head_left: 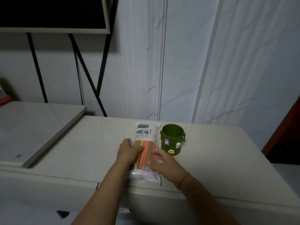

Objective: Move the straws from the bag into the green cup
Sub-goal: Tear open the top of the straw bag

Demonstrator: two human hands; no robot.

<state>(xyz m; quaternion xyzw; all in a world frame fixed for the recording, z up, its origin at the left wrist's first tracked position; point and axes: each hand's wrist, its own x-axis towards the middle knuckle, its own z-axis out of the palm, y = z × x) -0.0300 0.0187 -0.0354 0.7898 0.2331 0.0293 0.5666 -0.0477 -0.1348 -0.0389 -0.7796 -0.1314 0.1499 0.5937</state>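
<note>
Both hands, left (pixel 128 151) & right (pixel 159 161), fingers spread flat on clear plastic straw bag (pixel 146 143), gripping nothing; long axis runs away from person, squat green cup (pixel 172 140) just right, nearer right hand.

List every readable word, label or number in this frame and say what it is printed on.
"吹吸!" in large print on the straw bag.
Small dark label at the bag's top: too blurred to read.
Small lines under the large print and at the bag's bottom: too small to read.
Green cup: cartoon stickers only, no text.

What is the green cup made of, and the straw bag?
The green cup looks like matte plastic or silicone: dull, even colour, moulded side loops. The bag seems thin glossy plastic film: it shines, and the straws show through its clear window.
</note>
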